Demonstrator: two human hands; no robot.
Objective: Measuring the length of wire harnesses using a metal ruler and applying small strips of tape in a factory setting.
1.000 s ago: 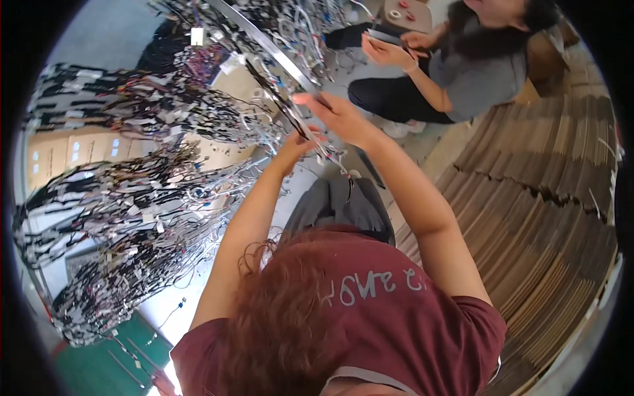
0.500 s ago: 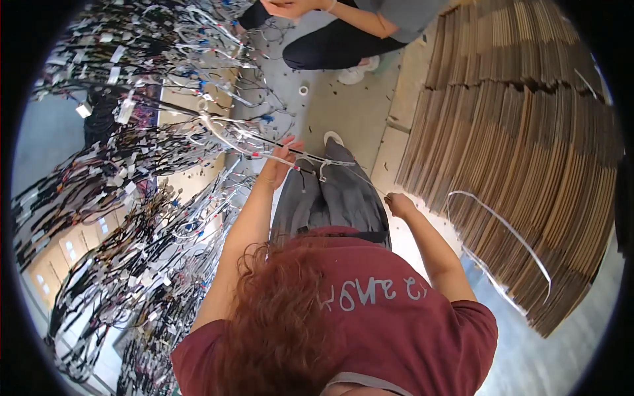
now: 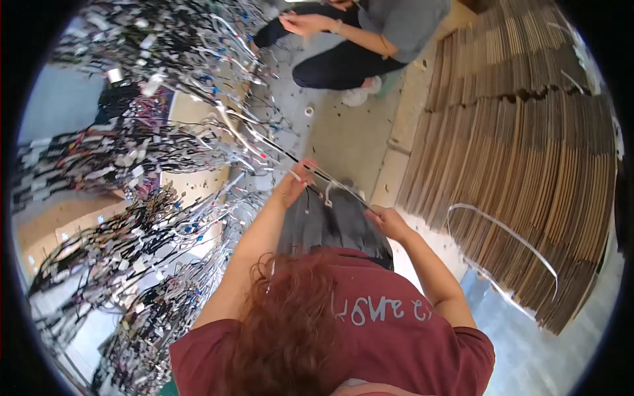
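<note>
My left hand (image 3: 297, 181) is raised in front of me and pinches a thin black and white wire harness (image 3: 333, 185). The harness runs from the hanging bundles (image 3: 244, 132) on the left, through my left hand, and down to my right hand (image 3: 386, 221). My right hand is closed on its lower end, close to my grey trousers (image 3: 330, 228). The wire is stretched between the two hands, with small white connectors dangling from it.
Racks thick with hanging wire harnesses (image 3: 132, 218) fill the left side. A tall stack of flat cardboard (image 3: 528, 152) stands on the right, with a loose white strap loop (image 3: 502, 231) on it. Another person (image 3: 370, 33) crouches on the concrete floor ahead, near a small white roll (image 3: 308, 111).
Both hands were up at the hanging bundles; the right hand then dropped low. Now a wire is drawn out of the bundles and held taut between both hands.
</note>
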